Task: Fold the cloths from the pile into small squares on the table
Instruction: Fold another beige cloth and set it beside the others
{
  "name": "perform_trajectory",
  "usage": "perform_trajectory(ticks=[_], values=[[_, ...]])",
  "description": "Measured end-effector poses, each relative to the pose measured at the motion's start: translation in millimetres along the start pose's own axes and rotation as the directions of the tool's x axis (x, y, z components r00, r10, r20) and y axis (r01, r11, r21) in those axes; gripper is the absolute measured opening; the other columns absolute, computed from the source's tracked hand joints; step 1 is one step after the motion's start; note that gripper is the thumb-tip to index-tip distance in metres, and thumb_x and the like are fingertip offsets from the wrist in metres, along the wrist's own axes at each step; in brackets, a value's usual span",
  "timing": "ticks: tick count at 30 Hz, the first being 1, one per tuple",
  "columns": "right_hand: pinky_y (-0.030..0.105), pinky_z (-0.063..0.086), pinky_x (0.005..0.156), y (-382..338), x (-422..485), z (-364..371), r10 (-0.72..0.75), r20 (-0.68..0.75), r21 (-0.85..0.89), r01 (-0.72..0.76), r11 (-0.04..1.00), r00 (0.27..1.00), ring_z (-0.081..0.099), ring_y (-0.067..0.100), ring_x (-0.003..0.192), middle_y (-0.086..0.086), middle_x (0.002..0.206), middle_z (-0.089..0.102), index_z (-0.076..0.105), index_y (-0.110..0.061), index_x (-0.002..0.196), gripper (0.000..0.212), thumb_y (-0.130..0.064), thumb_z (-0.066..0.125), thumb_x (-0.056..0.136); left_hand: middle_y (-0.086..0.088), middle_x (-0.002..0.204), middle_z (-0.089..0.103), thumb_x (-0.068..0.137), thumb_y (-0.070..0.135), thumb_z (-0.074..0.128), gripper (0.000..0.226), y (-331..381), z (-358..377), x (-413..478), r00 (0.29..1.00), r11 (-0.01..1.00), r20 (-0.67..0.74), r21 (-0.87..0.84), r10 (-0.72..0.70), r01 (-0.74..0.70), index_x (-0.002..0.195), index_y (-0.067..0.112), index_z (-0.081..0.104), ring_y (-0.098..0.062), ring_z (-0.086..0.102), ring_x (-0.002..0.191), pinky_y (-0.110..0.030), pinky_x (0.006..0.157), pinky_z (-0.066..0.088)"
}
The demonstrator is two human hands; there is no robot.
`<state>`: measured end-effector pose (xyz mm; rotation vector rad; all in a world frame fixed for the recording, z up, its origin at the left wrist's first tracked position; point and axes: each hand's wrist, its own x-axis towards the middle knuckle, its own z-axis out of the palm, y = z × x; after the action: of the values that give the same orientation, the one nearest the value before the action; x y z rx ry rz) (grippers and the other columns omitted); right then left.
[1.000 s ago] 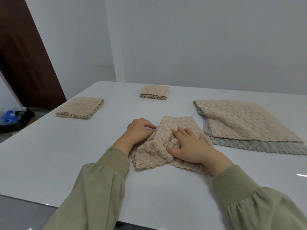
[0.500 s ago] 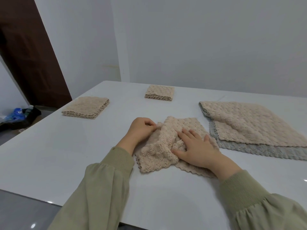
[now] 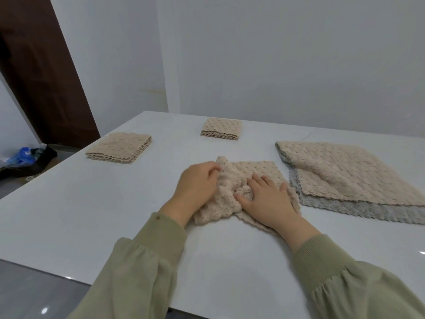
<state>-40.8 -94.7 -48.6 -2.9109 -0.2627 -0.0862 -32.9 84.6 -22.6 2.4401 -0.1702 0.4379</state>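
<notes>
Beige cloth (image 3: 259, 171) under L hand (image 3: 195, 185), R hand (image 3: 269, 200); 2 squares (image 3: 119, 147) (image 3: 221, 128), 1 pile (image 3: 345, 171)

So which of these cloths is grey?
The grey cloth lying flat on the right, under a beige cloth; all the others are beige.

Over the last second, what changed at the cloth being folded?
The left hand, gripping the left edge of the beige cloth, lifted the bunched fold slightly higher toward the right hand. That hand stayed flat, pressing the cloth down. Both folded stacks and the pile are unchanged.
</notes>
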Motion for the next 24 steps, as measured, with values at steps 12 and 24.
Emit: perform_trajectory(ticks=[12,24], values=[[0.044,0.006,0.119,-2.7,18.2,-6.4,-0.044,-0.335,0.12,0.089,0.989,0.941,0.021,0.018,0.142,0.003,0.152,0.032,0.042,-0.018,0.138,0.053,-0.045,0.043,0.092,-0.001,0.117,0.062,0.091,0.035,0.055,0.031,-32.6,15.1,8.0,0.966,0.973,0.249,0.199,0.063,-0.115,0.119,0.023,0.059,-0.024,0.053,0.112,-0.035,0.09,0.044],[0.04,0.015,0.114,8.4,-18.4,-11.1,-0.211,-0.062,0.012,0.212,0.977,0.975,0.027,0.018,0.138,-0.002,0.148,0.036,0.048,-0.024,0.133,0.056,-0.055,0.052,0.086,0.001,0.092,0.066,0.082,0.012,0.065,0.01,-25.3,9.6,-3.8,0.919,0.92,-0.118,0.164,0.377,-0.356,0.09,0.014,0.07,-0.017,0.057,0.092,-0.032,0.082,0.046]])
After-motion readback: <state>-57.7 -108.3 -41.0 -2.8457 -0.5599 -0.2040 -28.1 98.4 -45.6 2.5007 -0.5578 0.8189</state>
